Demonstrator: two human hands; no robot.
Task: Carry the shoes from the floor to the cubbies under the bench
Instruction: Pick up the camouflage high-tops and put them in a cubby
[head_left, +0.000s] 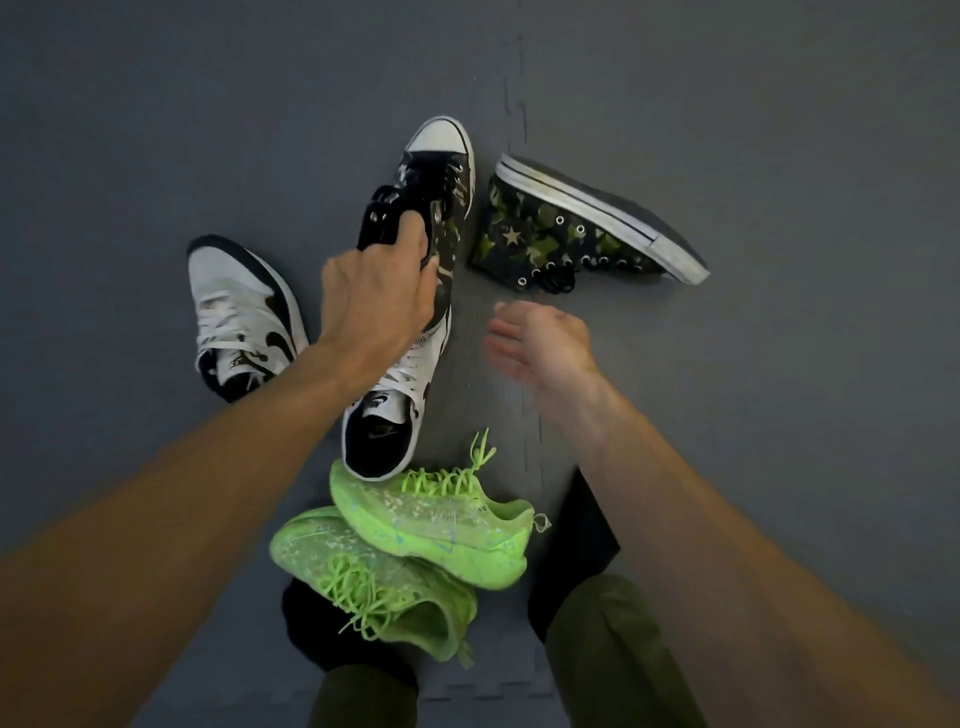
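My left hand (376, 299) grips the collar of a camouflage high-top sneaker (439, 171) with a white toe cap, toe pointing away from me. Its mate (582, 223) lies on its side to the right, sole facing away. My right hand (540, 340) hovers open and blurred just below that mate, holding nothing. A white-and-black sneaker (239, 312) stands on the floor at the left; a second one (387, 421) lies under my left wrist. Two neon green sneakers (436, 525) (374, 582) are piled by my feet. No bench or cubbies are in view.
The floor is grey interlocking foam mat (779, 415), with a seam running up the middle. My feet in black socks (576, 545) and olive trouser legs stand at the bottom, the green sneakers between and over them.
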